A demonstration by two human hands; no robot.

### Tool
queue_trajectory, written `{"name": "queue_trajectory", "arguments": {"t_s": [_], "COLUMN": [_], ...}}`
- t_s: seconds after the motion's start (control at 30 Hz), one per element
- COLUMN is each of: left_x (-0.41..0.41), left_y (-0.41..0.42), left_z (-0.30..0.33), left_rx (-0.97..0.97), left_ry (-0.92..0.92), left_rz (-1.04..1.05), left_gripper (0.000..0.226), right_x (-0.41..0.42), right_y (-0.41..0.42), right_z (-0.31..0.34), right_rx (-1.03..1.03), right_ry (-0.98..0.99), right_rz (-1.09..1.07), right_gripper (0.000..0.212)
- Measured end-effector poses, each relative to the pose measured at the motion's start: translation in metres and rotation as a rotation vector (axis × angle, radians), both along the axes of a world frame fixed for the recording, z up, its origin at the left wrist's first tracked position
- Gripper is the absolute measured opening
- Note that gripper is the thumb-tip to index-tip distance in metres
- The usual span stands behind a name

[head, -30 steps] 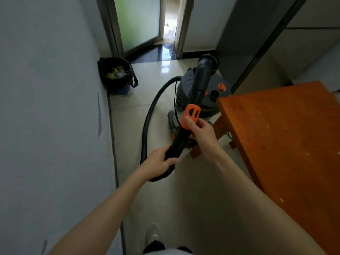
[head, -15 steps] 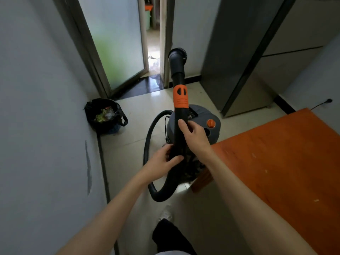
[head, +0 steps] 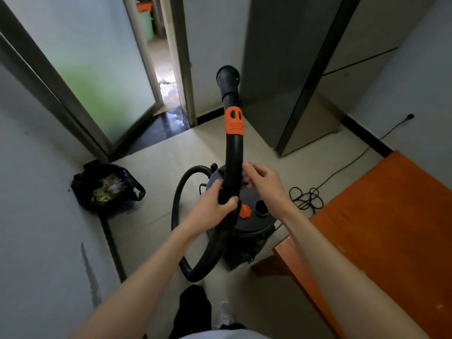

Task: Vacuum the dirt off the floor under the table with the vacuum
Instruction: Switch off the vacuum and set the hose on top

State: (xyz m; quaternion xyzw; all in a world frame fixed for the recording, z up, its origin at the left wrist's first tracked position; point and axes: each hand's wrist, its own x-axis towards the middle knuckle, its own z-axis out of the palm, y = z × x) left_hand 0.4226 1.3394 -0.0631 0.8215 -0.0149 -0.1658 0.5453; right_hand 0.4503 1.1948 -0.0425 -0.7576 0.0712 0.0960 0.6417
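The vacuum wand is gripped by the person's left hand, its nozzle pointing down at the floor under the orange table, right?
Not quite. The head view shows the left hand gripping the vacuum wand, but its nozzle points up and away from the person, not down at the floor under the orange table.

The wand (head: pixel 232 152) is black with an orange collar (head: pixel 234 121). The vacuum (head: pixel 247 216) is dark grey with an orange knob (head: pixel 244 211). At right, the table (head: pixel 391 228) is orange-brown. The floor (head: pixel 195 148) is pale beige. At left, the bin bag (head: pixel 107 189) is black.
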Motion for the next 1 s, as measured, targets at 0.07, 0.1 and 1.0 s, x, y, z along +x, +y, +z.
{"name": "queue_trajectory", "arguments": {"t_s": [0.07,0.1,1.0], "left_x": [0.028,0.041,0.099], "left_y": [0.007,0.011,0.053], "left_z": [-0.010,-0.016,-0.161], "left_rx": [0.042,0.057,0.058], "left_ry": [0.021,0.042,0.401], "left_rz": [0.011,0.007,-0.043], "left_gripper": [0.022,0.022,0.017], "right_x": [0.020,0.029,0.051], "right_y": [-0.005,-0.008,-0.007], "right_z": [-0.017,-0.029,-0.254], "right_rx": [-0.033,-0.070,-1.043], "right_ry": [0.049,0.084,0.336], "right_rz": [-0.085,-0.120,0.270], "right_gripper": [0.016,0.016,0.030]}}
